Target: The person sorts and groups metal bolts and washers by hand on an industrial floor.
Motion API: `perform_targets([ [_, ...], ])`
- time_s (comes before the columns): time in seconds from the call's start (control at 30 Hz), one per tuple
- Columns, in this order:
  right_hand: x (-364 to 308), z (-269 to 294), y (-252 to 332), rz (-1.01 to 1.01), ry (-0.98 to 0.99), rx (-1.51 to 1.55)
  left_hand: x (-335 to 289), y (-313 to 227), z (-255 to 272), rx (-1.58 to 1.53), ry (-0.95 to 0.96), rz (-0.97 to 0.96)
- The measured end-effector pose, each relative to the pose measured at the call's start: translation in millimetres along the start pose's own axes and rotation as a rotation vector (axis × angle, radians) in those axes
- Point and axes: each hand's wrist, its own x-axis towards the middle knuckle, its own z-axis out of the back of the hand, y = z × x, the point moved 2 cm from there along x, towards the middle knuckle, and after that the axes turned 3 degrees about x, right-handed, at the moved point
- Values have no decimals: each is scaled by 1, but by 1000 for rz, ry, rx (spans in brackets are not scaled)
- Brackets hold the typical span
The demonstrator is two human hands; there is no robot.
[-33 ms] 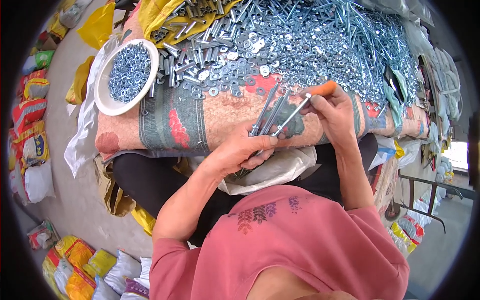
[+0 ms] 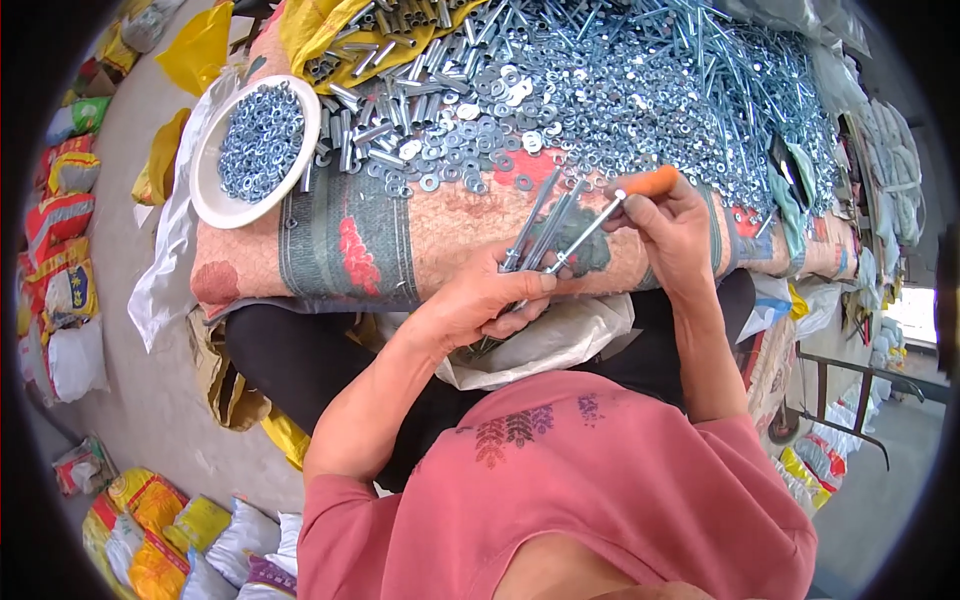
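Note:
My left hand is closed round a small bunch of long metal bolts whose shafts stick up and away from me. In my right hand, thumb and fingers pinch one more long bolt close to its flat head. That bolt slants down to the left, its lower end at the fingers of my left hand. An orange finger cover sits on a finger of my right hand. Past both hands lies a wide spread of loose washers. My left palm and the bolts' lower ends are hidden.
A white bowl full of small rings stands at the left of the cloth-covered surface. Short metal tubes lie beside a yellow bag. Long bolts are heaped far right. A whitish sack lies over my lap.

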Motion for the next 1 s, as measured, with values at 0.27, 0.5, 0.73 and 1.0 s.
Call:
perform_targets([
  [0.27, -18, -19, -15, -370, 117, 121, -2, -4, -1, 8, 40, 24],
  [0.5, -8, -13, 18, -72, 55, 83, -8, -11, 9, -4, -76, -91],
  [0.73, -10, -16, -11, -163, 116, -229, -4, -4, 2, 8, -191, -98],
  [1.0, 2, 4, -18, -190, 141, -176, -5, -7, 6, 13, -250, -135],
])
